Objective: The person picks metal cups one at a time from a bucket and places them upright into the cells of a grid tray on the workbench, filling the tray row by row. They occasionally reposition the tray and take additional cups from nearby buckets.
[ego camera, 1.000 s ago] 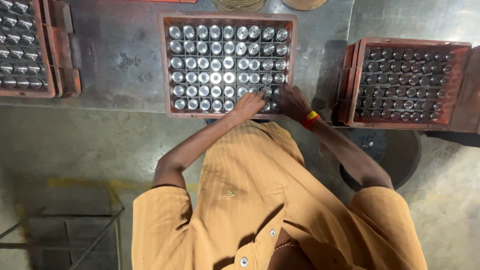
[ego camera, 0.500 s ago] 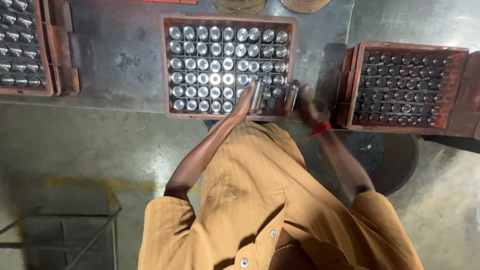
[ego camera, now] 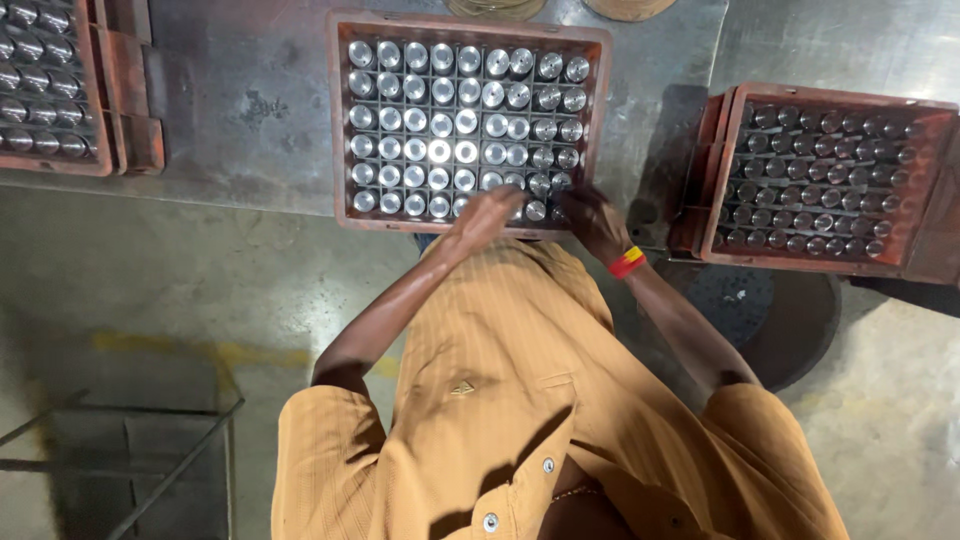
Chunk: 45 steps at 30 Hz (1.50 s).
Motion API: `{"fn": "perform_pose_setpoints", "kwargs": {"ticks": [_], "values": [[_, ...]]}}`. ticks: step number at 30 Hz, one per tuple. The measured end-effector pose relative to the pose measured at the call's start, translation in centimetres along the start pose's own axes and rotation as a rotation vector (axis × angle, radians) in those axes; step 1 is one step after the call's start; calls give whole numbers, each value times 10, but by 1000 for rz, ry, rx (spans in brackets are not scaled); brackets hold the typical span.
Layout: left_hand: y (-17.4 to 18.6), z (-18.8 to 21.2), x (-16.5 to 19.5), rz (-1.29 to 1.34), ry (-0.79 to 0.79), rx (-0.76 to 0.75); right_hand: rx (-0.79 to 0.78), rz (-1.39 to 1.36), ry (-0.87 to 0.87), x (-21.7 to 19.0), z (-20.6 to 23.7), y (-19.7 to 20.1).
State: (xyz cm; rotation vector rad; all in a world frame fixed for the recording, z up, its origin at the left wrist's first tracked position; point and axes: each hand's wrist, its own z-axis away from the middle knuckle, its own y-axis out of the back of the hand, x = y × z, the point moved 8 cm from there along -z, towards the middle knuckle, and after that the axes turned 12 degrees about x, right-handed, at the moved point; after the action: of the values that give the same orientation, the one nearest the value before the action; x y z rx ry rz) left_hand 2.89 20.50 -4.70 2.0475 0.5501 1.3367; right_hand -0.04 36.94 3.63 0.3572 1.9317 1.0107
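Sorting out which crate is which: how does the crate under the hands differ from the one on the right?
The middle crate sits on the metal table; the right crate sits off the table's edge. The middle crate's metal cylinders gleam brightly; the right crate's cylinders look dark. Both hands, left and right, touch only the middle crate. Both are reddish gridded trays.

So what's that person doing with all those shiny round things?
A person in an orange shirt leans over a red crate on a metal table. The crate's grid is full of shiny metal cylinders standing upright. Both hands are at its near right corner: the left hand and the right hand, with a red and yellow wristband, rest on the cylinders there. More filled crates sit on either side.
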Motion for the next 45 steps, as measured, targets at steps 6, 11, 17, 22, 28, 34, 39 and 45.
{"fn": "perform_pose_setpoints", "kwargs": {"ticks": [6, 11, 17, 22, 28, 34, 39, 45], "values": [[89, -52, -53, -232, 368, 341, 183, -65, -46, 3, -71, -17], [89, -97, -38, -452, 303, 397, 153, 166, -56, 2, -120, -57], [106, -83, -65, 105, 315, 345, 263, -36, 16, 8, -114, -3], [101, -57, -83, 528, 599, 602, 503, -924, -720, 46, -89, -9], [65, -48, -67, 177, 632, 242, 202, -284, -545, 18, -75, -47], [85, -44, -34, -69, 191, 425, 301, 65, -18, -20, -78, -33], [69, -33, -37, -260, 320, 371, 279, 139, -56, -26, -66, -41], [64, -55, -38, -247, 277, 330, 186, 78, -182, -11, -86, -56]]}}
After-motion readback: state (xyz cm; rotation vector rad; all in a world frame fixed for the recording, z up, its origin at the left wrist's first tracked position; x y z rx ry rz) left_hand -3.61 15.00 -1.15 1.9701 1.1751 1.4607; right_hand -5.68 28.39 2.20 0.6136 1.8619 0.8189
